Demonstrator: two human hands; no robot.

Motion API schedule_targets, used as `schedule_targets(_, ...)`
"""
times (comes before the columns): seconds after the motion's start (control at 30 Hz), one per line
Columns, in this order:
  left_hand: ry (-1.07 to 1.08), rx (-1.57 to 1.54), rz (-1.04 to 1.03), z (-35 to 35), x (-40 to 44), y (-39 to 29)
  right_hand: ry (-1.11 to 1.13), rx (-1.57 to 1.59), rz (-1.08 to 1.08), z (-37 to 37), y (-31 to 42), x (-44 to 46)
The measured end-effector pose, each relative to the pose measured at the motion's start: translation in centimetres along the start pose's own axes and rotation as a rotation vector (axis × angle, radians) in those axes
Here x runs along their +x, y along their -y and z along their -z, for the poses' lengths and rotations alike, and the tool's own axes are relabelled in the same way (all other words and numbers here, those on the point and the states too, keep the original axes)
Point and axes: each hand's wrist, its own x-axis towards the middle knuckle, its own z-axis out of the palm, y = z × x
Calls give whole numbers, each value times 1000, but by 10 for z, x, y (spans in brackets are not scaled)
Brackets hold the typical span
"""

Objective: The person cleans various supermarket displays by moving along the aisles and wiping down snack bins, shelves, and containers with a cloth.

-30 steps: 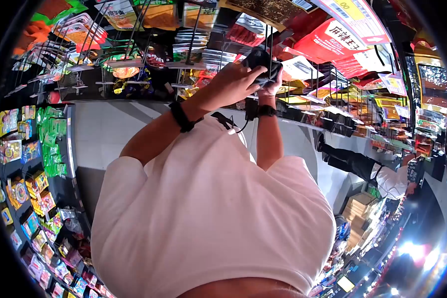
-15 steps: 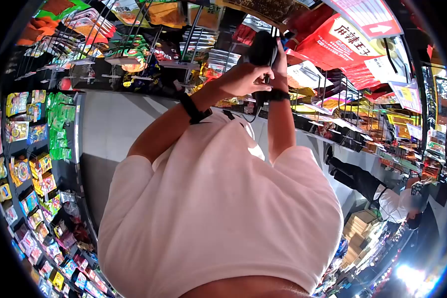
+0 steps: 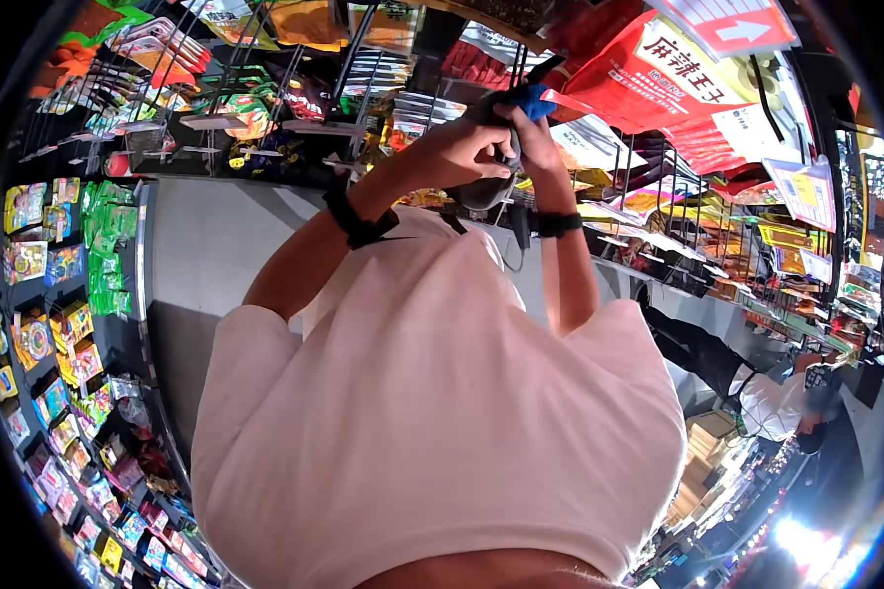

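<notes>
Our right hand (image 3: 531,140) pinches blue fabric (image 3: 533,102), not yet let go. Our left hand (image 3: 452,152) curls by the dark item (image 3: 485,194) (whether gripping, we cannot tell).

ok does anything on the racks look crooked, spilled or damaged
Nothing clearly looks spilled or damaged. The big red packet, at upper right, appears slanted, its lettering sloping down to the right, though the wide, bent view may cause that.

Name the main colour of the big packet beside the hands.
The packet is mainly red, clearest in head view.
</notes>
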Motion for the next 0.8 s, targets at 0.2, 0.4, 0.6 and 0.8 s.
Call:
schedule_targets(0.2, -36, 79, 11, -4, -2, 4, 3, 118, -193, 21, 7, 71)
schedule_targets(0.4, -277, -58, -88, 3, -17, 48, 35, 217, -53, 1, 16, 70)
schedule_targets(0.6, -40, -149, 150, 0, -6, 131, -68, 55, -43, -13, 3, -9)
schedule_targets(0.8, 101, -191, 229, -18, 13, 93, -90, 29, -34, -24, 0, -51)
